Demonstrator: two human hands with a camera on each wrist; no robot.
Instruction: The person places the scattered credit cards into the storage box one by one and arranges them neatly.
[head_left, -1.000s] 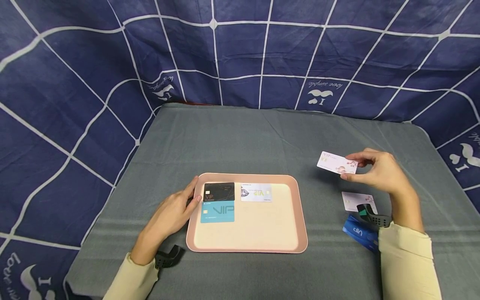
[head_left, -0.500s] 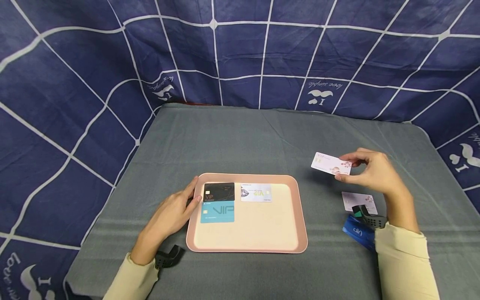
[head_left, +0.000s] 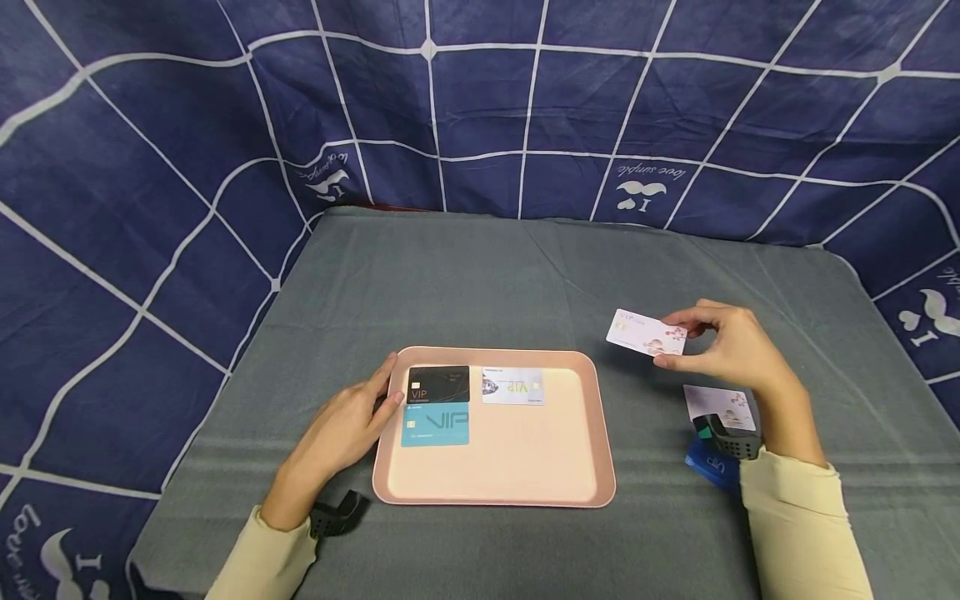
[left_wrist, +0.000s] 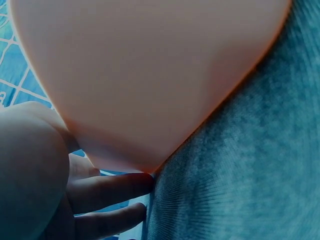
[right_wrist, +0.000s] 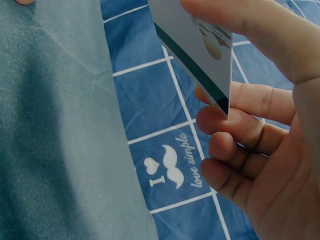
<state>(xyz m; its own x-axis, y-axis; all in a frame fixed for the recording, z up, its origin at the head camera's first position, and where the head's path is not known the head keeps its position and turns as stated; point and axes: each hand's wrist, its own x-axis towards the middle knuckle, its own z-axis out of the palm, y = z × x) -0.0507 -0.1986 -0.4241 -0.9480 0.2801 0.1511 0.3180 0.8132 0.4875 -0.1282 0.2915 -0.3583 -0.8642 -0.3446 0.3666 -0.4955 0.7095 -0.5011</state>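
In the head view my right hand (head_left: 731,346) pinches a white VIP card (head_left: 637,331) with red blossoms, held tilted above the grey cloth, right of the tray. The right wrist view shows the card's back (right_wrist: 192,65) with a dark stripe, between thumb and fingers. My left hand (head_left: 341,429) holds the left rim of a pink tray (head_left: 606,458), thumb over the rim; other fingers (left_wrist: 110,192) touch its outer side. Inside the tray lie a black VIP card (head_left: 438,384), a light-blue VIP card (head_left: 435,424) just below it, and a silver-white VIP card (head_left: 517,386) upside down.
Beneath my right wrist lie a pale pink card (head_left: 716,403) and a blue VIP card (head_left: 708,464), both partly hidden by the wristband (head_left: 727,437). Grey cloth (head_left: 480,275) covers the table. A navy checked curtain (head_left: 480,100) rises behind and at the sides.
My right hand has moved left and slightly nearer with the white card, closer to the tray. Its sleeve and wristband now hide more of the blue card. My left hand and the tray stay still.
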